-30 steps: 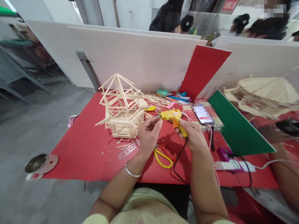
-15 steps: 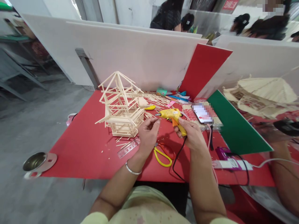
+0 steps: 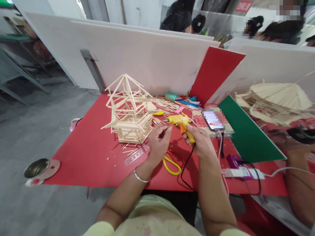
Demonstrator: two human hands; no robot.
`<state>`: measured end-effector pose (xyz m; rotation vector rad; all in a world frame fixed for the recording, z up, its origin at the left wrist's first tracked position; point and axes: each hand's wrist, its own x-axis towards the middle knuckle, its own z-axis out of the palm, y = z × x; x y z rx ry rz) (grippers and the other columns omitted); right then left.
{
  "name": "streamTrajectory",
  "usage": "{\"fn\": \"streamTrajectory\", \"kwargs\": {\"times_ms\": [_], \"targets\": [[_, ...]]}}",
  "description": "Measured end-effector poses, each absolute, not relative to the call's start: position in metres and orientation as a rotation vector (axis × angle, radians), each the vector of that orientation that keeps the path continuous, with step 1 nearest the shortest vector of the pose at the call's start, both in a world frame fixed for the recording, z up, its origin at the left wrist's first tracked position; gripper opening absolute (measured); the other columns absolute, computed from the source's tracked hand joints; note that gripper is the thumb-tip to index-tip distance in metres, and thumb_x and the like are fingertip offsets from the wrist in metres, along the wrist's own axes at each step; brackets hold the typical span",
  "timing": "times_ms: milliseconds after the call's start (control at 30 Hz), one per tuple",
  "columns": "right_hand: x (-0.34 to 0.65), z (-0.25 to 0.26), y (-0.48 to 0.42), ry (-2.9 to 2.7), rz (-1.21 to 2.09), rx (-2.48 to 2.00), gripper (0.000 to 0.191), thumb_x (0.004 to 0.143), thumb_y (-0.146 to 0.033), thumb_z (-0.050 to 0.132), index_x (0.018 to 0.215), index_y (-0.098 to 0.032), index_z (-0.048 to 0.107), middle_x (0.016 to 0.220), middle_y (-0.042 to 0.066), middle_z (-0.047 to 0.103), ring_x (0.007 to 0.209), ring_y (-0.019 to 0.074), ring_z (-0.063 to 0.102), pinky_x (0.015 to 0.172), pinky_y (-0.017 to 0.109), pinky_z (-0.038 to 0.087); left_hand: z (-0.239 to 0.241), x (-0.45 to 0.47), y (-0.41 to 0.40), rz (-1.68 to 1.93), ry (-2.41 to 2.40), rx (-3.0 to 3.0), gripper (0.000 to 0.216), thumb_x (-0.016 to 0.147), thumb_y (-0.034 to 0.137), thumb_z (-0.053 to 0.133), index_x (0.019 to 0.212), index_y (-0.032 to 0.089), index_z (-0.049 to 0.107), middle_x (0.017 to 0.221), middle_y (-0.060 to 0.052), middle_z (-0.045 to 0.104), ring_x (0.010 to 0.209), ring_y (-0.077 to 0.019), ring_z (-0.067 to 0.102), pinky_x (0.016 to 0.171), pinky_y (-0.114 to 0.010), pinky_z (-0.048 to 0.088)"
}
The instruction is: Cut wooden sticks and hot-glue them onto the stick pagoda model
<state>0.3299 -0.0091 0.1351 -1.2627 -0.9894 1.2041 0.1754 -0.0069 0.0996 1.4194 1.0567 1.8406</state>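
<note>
My right hand (image 3: 200, 139) is wrapped round the handle of a yellow hot glue gun (image 3: 178, 120), its nozzle pointing left. A black cord hangs from the grip. Just below the nozzle is my left hand (image 3: 159, 139), thumb and fingers pinched together; what they hold, if anything, is too small to make out. Left of that hand stands a pavilion-like model of thin wooden sticks (image 3: 129, 111) with a pointed roof frame. Scissors with yellow and red handles (image 3: 172, 166) lie under my hands, beside a clear ruler (image 3: 136, 155).
Loose sticks (image 3: 164, 105) and a yellow-handled tool (image 3: 158, 113) lie behind. A phone (image 3: 213, 119) rests on packed sticks to the right, near a green board (image 3: 251, 134) and a power strip (image 3: 243, 172). A cup (image 3: 41, 170) stands at the left edge. Another person's arm (image 3: 300, 177) is at right.
My left hand has shifted slightly right and stays pinched near the nozzle. The glue gun has moved only a little to the left in my right hand.
</note>
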Motion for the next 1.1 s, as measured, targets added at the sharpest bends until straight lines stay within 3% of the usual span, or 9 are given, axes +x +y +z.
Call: {"fn": "streamTrajectory", "kwargs": {"times_ms": [133,267,400,533,667,800,967,1100], "targets": [[0.331,0.132,-0.008,-0.993,1.199,-1.252,0.044,0.07,-0.058,0.082,0.075,-0.016,0.071,0.06,0.001,0.065,0.043,0.0062,0.049,0.037,0.018,0.036,0.087,0.175,0.0,1.732,1.176,1.443,0.015,0.092,0.03,0.064,0.088,0.021,0.075,0.082,-0.003,0.069,0.075,-0.0158,0.062,0.07,-0.028,0.048],[0.333,0.127,-0.008,-1.08,1.093,-1.26,0.043,0.074,-0.059,0.08,0.083,-0.018,0.075,0.062,0.001,0.067,0.045,0.0081,0.052,0.04,0.02,0.04,0.058,0.18,0.011,1.429,1.377,1.62,0.016,0.085,0.029,0.069,0.072,0.02,0.072,0.073,-0.003,0.067,0.07,-0.0176,0.061,0.071,-0.031,0.048],[0.335,0.123,-0.012,-1.252,0.84,-1.282,0.037,0.082,-0.058,0.074,0.092,-0.022,0.077,0.068,0.001,0.069,0.052,0.0114,0.056,0.05,0.024,0.048,0.041,0.173,0.004,1.329,1.38,1.787,0.022,0.082,0.011,0.061,0.094,0.021,0.077,0.101,-0.008,0.074,0.09,-0.0204,0.068,0.084,-0.033,0.05],[0.325,0.116,-0.018,-1.37,0.774,-1.344,0.041,0.081,-0.056,0.075,0.104,-0.022,0.074,0.077,0.001,0.072,0.062,0.0144,0.061,0.06,0.027,0.054,0.046,0.14,-0.023,1.182,1.373,1.919,0.017,0.089,0.03,0.066,0.076,0.022,0.075,0.075,-0.005,0.071,0.067,-0.0174,0.062,0.068,-0.029,0.043],[0.302,0.112,-0.018,-1.358,0.805,-1.322,0.045,0.08,-0.057,0.075,0.106,-0.021,0.07,0.087,0.003,0.073,0.066,0.0154,0.064,0.064,0.029,0.055,0.044,0.09,-0.042,1.255,1.503,1.861,0.023,0.092,0.034,0.063,0.076,0.022,0.075,0.066,-0.003,0.067,0.062,-0.0153,0.057,0.063,-0.027,0.037],[0.28,0.117,-0.011,-1.481,0.725,-1.298,0.04,0.085,-0.057,0.07,0.102,-0.02,0.071,0.089,0.004,0.073,0.07,0.0165,0.065,0.068,0.03,0.054,0.034,0.039,-0.045,1.242,1.73,1.733,0.042,0.092,0.042,0.059,0.057,0.019,0.064,0.057,-0.001,0.059,0.057,-0.0137,0.051,0.059,-0.027,0.033],[0.268,0.115,-0.003,-1.58,0.63,-1.337,0.044,0.086,-0.057,0.07,0.11,-0.021,0.073,0.094,0.005,0.076,0.076,0.0202,0.068,0.07,0.03,0.055,0.042,-0.012,-0.036,1.087,2.05,1.635,0.038,0.091,0.047,0.056,0.069,0.019,0.068,0.067,-0.001,0.064,0.062,-0.0153,0.055,0.061,-0.028,0.033],[0.266,0.107,-0.001,-1.549,0.577,-1.385,0.048,0.083,-0.057,0.072,0.115,-0.021,0.073,0.097,0.006,0.077,0.078,0.0217,0.069,0.068,0.03,0.055,0.051,-0.04,-0.02,0.98,2.178,1.665,0.031,0.088,0.047,0.059,0.076,0.021,0.07,0.087,-0.005,0.068,0.075,-0.0192,0.059,0.064,-0.03,0.036]]}}
